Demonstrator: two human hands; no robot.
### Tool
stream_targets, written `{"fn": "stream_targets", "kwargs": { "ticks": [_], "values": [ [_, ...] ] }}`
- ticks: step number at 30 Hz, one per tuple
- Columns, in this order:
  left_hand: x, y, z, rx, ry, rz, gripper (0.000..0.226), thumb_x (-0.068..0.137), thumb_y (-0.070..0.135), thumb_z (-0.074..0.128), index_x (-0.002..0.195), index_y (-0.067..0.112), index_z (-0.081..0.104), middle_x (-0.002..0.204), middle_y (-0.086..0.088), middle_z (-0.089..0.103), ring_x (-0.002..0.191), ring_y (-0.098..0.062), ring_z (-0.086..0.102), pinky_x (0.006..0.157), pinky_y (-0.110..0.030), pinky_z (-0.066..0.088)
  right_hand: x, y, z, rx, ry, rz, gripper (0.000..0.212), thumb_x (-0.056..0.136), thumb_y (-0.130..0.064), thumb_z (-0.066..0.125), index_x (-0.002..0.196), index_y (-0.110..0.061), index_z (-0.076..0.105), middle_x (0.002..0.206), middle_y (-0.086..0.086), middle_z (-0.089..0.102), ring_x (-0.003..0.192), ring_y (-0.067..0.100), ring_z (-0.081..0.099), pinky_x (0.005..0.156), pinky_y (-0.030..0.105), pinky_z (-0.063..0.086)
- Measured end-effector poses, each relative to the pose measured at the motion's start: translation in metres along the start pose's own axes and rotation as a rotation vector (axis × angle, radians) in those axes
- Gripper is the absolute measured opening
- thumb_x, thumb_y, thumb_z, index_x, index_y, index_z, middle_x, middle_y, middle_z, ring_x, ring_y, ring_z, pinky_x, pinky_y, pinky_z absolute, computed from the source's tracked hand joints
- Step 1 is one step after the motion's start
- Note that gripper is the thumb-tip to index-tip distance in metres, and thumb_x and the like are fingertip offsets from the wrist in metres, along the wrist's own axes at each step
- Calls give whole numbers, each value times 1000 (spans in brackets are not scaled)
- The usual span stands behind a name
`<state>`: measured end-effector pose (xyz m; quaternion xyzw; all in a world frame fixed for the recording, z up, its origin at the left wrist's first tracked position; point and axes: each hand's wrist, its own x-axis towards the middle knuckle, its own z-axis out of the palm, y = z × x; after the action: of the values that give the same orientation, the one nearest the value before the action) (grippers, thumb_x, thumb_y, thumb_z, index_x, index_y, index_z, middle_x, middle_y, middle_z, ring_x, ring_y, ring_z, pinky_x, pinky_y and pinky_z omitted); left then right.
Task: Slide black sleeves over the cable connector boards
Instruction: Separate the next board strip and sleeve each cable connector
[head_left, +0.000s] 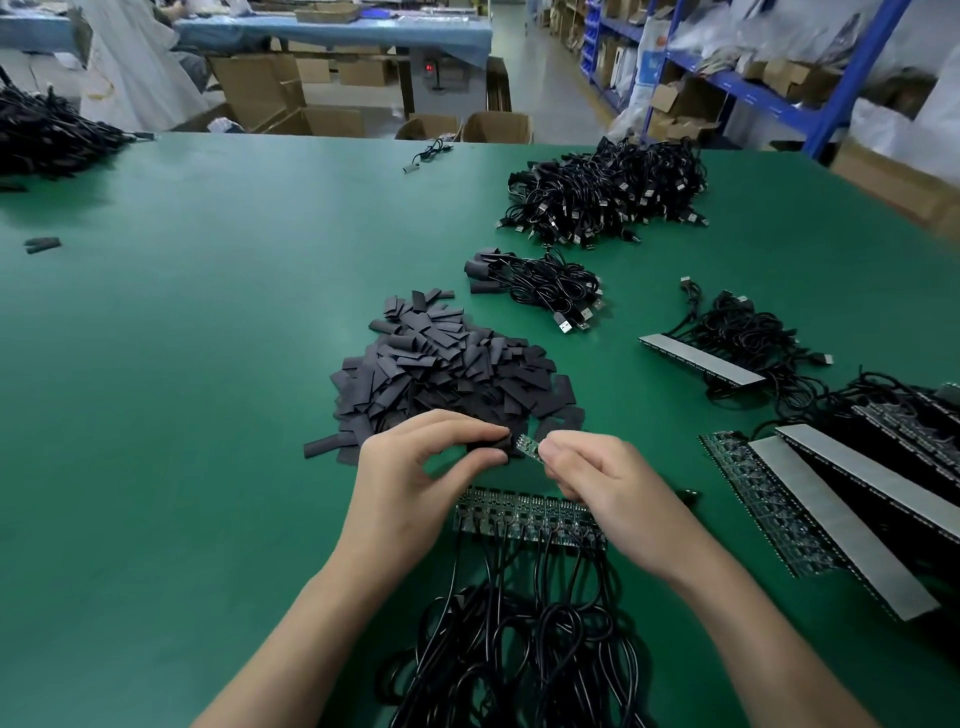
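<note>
My left hand (415, 478) pinches a black sleeve (491, 447) between thumb and fingers. My right hand (608, 483) pinches a small green connector board (529, 447), its tip at the sleeve's opening. Just behind both hands lies a heap of loose black sleeves (447, 364). Below the hands a strip of joined connector boards (524, 517) lies on the green table (182, 364), with black cables (519, 639) trailing toward me.
To the right lie more board strips with grey backing (841, 519) and tangled cables. A small bundle of sleeved cables (540, 283) and a large pile of USB cables (608, 189) sit farther back. Another black pile (47, 132) occupies the far left corner.
</note>
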<state>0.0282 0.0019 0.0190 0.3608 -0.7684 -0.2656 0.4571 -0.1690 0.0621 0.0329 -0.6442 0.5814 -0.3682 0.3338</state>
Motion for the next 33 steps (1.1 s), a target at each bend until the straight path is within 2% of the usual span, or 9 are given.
{"fn": "stream_targets", "kwargs": {
  "ticks": [8,14,18,25,33],
  "values": [
    [1,-4,-6,5,-93,128,17,83,16,82,100,14,82,100,8,76,96,-4,71,88,-18,53,-10,6,4,-23,-30,-22,47,98,-54,42,70,-17,32,63,-10,30,59,6,29,56,26,24],
    [1,-8,-9,52,-191,196,17,85,15,81,102,16,82,103,7,74,98,-6,70,88,-30,57,-16,10,2,-177,-18,-38,46,97,-59,41,68,-24,35,58,-9,34,55,5,31,54,26,27],
    [0,-10,-9,62,-242,197,17,87,21,79,104,19,82,104,11,74,98,-5,70,86,-31,58,-18,11,1,-288,7,-49,43,97,-60,39,69,-27,39,57,-7,39,52,7,36,53,29,29],
    [-1,-12,-8,111,-269,191,19,89,28,78,107,25,81,105,17,72,99,-2,68,85,-31,58,-18,16,3,-237,15,-23,47,96,-62,39,70,-23,38,57,-8,37,53,6,34,54,28,28],
    [-3,-12,-4,131,-251,221,17,91,27,77,108,26,80,107,17,70,100,-1,67,84,-30,57,-19,19,4,-237,-31,-32,44,98,-60,40,68,-27,39,56,-8,37,53,6,33,54,32,30]
  ]
}}
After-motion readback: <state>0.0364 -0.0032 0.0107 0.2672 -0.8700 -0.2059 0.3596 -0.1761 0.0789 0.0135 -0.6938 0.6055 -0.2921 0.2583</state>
